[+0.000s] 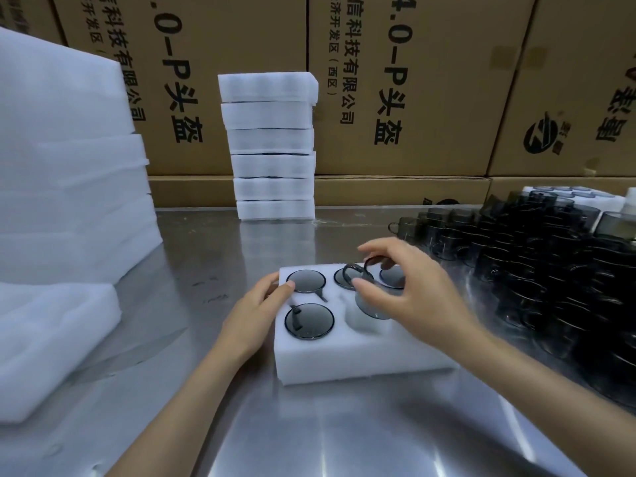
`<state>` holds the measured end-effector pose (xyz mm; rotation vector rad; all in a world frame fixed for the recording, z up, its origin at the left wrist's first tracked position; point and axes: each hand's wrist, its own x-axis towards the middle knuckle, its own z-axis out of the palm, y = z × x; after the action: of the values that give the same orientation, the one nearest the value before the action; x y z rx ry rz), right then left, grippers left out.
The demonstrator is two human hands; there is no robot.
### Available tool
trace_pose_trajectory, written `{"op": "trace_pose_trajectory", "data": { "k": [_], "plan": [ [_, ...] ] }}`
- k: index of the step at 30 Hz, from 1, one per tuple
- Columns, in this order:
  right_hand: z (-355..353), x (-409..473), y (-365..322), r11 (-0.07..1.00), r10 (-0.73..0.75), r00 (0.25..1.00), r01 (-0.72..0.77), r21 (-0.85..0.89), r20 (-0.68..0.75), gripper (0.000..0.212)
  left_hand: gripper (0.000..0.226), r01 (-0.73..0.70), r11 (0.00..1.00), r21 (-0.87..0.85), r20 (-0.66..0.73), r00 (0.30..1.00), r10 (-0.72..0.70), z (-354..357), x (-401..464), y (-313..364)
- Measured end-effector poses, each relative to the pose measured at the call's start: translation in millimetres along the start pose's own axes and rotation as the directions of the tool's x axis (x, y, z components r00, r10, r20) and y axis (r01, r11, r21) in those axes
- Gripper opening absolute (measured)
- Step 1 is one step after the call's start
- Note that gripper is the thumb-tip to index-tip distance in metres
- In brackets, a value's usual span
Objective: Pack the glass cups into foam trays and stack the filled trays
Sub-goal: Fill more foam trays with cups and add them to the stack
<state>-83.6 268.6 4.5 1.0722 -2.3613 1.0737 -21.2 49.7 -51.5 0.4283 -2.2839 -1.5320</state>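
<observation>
A white foam tray (358, 356) lies on the steel table in front of me. Grey glass cups sit in its pockets: one at the back left (306, 281), one at the front left (309, 321), and two more at the back, partly hidden by my right hand. My right hand (409, 297) grips a tilted glass cup (370, 304) partway into the front middle pocket. My left hand (261, 304) rests on the tray's left edge, steadying it, thumb beside the back left cup.
A stack of filled foam trays (273, 146) stands at the back centre. Piles of foam trays (69, 149) fill the left side, with a low one (51, 339) nearer me. Many loose dark cups (550, 270) crowd the right. Cardboard boxes (430, 80) wall the back.
</observation>
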Motion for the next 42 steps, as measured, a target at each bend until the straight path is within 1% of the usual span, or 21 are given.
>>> {"op": "trace_pose_trajectory", "data": {
  "k": [2, 5, 10, 14, 16, 19, 25, 35, 37, 39, 40, 42],
  "plan": [
    [4, -1, -5, 0.996, -0.053, 0.999, 0.052, -0.077, -0.011, 0.025, 0.047, -0.003, 1.000, 0.000, -0.002, 1.000, 0.003, 0, 0, 0],
    [7, -1, -9, 0.996, -0.035, 0.999, 0.032, -0.083, -0.041, 0.021, 0.047, -0.011, 1.000, 0.013, -0.006, 1.000, 0.011, 0, 0, -1],
    [15, -5, -17, 0.990, -0.017, 0.999, 0.009, -0.141, -0.052, 0.027, 0.047, -0.012, 1.000, 0.019, -0.008, 1.000, 0.012, 0, 1, -1],
    [27, -8, -23, 0.979, -0.012, 0.999, 0.002, -0.203, -0.049, 0.027, 0.045, -0.021, 0.999, 0.028, -0.005, 1.000, 0.021, -1, 2, -2],
    [29, -8, -22, 0.976, 0.021, 0.999, -0.030, -0.214, -0.045, 0.029, 0.045, -0.023, 0.999, 0.025, -0.004, 1.000, 0.023, -1, 2, -2],
    [31, -12, -19, 0.972, 0.085, 0.996, -0.082, -0.219, 0.006, 0.029, 0.049, -0.014, 1.000, 0.028, -0.009, 1.000, 0.014, 0, 2, -2],
    [33, -14, -16, 0.977, 0.102, 0.994, -0.095, -0.190, 0.029, 0.029, 0.048, -0.015, 1.000, 0.021, 0.000, 1.000, 0.015, -1, 0, -1],
    [32, -15, -16, 0.976, 0.102, 0.994, -0.093, -0.196, 0.037, 0.038, 0.045, -0.034, 0.999, 0.024, 0.000, 0.999, 0.034, 0, 0, 0],
    [30, -15, -17, 0.983, 0.102, 0.994, -0.093, -0.161, 0.048, 0.044, 0.039, -0.047, 0.999, 0.024, 0.002, 0.999, 0.047, -1, 0, -1],
    [27, -14, -17, 0.990, 0.113, 0.992, -0.108, -0.088, 0.049, 0.048, 0.022, -0.073, 0.997, 0.026, 0.008, 0.997, 0.073, -2, -2, -1],
    [23, -13, -15, 0.992, 0.117, 0.992, -0.115, -0.052, 0.044, 0.048, 0.015, -0.093, 0.995, 0.037, 0.006, 0.996, 0.093, -3, -3, -1],
    [16, -13, -10, 0.993, 0.116, 0.993, -0.116, 0.002, 0.019, 0.040, 0.013, -0.130, 0.989, 0.070, -0.017, 0.991, 0.132, -3, -6, 2]
  ]
}}
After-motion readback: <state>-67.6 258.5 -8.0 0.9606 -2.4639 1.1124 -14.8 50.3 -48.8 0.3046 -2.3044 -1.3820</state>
